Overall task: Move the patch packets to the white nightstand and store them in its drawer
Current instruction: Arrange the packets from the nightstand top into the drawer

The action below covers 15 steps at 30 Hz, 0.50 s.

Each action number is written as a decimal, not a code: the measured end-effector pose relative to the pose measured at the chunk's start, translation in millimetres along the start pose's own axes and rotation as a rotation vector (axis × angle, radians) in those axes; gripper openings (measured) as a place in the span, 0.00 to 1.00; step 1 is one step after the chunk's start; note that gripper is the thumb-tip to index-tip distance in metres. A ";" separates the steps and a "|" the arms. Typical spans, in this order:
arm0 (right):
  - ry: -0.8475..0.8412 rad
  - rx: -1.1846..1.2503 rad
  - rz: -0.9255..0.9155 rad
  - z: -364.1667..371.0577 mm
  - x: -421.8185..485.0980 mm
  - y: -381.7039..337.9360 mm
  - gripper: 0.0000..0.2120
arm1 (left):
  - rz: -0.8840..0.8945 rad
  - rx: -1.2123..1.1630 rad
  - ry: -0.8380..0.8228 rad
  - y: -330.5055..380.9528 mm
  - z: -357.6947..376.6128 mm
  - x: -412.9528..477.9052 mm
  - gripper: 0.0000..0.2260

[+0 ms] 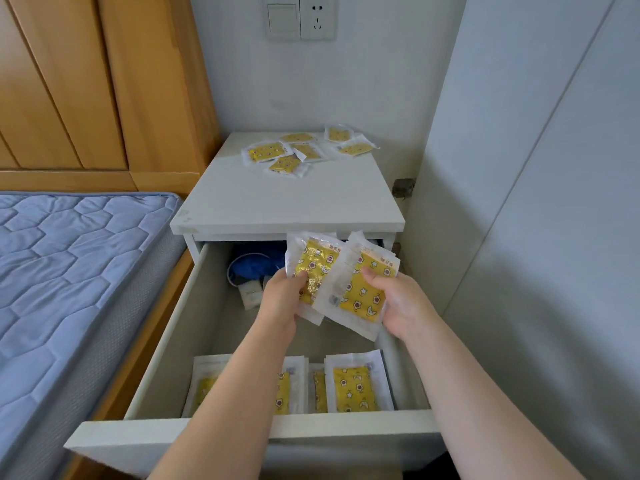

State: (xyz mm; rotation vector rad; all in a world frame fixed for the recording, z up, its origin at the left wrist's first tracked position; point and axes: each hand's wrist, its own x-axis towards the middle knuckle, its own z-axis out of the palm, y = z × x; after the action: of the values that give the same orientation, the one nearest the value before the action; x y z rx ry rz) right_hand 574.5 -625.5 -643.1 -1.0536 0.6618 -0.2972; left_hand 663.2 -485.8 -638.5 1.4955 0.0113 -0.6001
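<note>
From the head camera I see my left hand (282, 294) and right hand (398, 303) together gripping a fanned bunch of yellow star-printed patch packets in clear wrappers (341, 282) above the open white drawer (242, 436) of the white wooden nightstand (277, 202). More packets lie flat at the drawer's front (358, 386), and several are scattered on the nightstand top (298, 150).

1. Both bare forearms are extended forward from the bottom edge.
2. The left hand (282, 295) is closed, thumb uppermost.
3. The right hand (398, 301) is likewise clenched; its fingers are seemingly curled underneath, mostly hidden.
</note>
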 end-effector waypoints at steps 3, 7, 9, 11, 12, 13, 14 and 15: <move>0.006 -0.103 0.023 -1.3 3.5 5.3 0.07 | -0.031 0.034 -0.050 -6.4 0.1 3.0 0.04; 0.066 -0.204 0.003 -2.5 3.2 6.7 0.08 | -0.069 0.147 -0.130 -6.5 -5.8 2.2 0.06; 0.053 -0.251 -0.011 -0.9 3.0 7.3 0.09 | -0.074 0.170 -0.140 -9.2 -10.9 -1.4 0.08; 0.017 -0.302 -0.027 3.0 3.3 7.6 0.09 | -0.058 0.149 -0.135 -13.1 -15.3 -5.7 0.05; 0.004 -0.337 -0.037 5.8 3.7 8.2 0.09 | -0.041 0.156 -0.133 -14.5 -17.0 -7.9 0.03; -0.004 -0.367 -0.045 8.6 3.7 9.2 0.09 | -0.019 0.186 -0.125 -14.2 -17.5 -9.5 0.03; -0.004 -0.371 -0.049 11.5 4.1 10.7 0.09 | -0.001 0.222 -0.116 -13.5 -17.8 -9.0 0.03; 0.005 -0.355 -0.047 13.5 4.7 12.3 0.09 | 0.004 0.244 -0.109 -11.5 -17.4 -8.4 0.03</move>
State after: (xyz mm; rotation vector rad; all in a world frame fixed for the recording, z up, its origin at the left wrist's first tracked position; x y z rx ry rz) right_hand 585.6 -612.5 -651.1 -1.4090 0.7106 -0.2269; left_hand 657.8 -466.1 -647.9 1.6958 -0.1540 -0.6986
